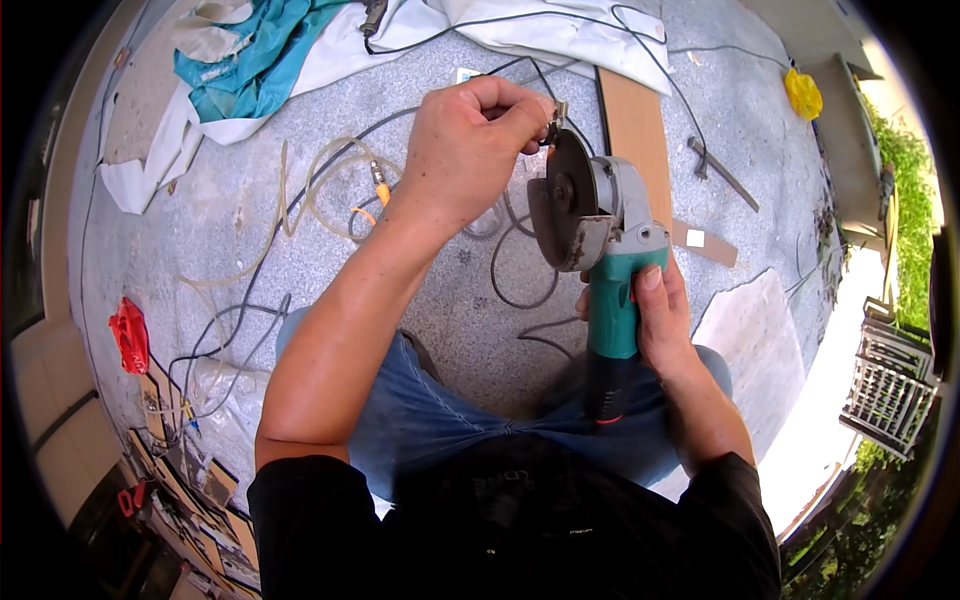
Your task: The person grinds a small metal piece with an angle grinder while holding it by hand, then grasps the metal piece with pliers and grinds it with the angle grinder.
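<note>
Grinder (613, 310), 1, tight in right grip (664, 318), and small metal piece (556, 119), 1, fast in left grip (458, 150)

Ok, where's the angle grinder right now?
Head view, right of centre: the angle grinder is in the right grip, its disc beside the left grip.

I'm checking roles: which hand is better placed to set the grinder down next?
Probably the right hand: it grips the grinder by its green body, while the left hand pinches a small metallic piece near the disc.
</note>
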The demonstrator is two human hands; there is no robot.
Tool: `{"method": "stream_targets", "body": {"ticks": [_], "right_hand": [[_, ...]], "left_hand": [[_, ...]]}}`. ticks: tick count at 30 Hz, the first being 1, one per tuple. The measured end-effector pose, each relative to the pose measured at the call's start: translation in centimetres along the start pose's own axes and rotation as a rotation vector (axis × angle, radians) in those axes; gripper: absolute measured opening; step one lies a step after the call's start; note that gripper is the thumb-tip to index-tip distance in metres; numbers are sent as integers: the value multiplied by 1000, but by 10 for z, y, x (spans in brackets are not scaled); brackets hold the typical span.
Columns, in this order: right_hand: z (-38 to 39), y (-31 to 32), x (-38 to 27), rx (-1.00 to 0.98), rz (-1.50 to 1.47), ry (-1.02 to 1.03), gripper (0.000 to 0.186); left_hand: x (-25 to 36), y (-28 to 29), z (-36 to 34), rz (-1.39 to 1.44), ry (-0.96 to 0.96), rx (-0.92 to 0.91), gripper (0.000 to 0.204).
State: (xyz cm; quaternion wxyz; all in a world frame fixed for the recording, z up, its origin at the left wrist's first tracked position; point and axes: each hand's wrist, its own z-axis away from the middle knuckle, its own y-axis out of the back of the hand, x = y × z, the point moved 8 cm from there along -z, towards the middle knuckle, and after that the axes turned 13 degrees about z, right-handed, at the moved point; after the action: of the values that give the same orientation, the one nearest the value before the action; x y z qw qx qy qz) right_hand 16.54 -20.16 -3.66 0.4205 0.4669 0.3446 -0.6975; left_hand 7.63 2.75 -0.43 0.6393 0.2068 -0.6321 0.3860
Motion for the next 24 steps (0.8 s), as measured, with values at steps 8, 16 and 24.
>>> {"method": "stream_targets", "body": {"ticks": [8,16,24], "right_hand": [[-1,-1,5,-15,8,-47,73],[1,1,1,8,-17,-25,73],[1,-2,-1,12,-16,-15,76]], "left_hand": [[8,9,-4,-55,-47,29,22],[4,4,-1,-31,-17,32,22],[5,2,2,-36,-39,38,23]]}}
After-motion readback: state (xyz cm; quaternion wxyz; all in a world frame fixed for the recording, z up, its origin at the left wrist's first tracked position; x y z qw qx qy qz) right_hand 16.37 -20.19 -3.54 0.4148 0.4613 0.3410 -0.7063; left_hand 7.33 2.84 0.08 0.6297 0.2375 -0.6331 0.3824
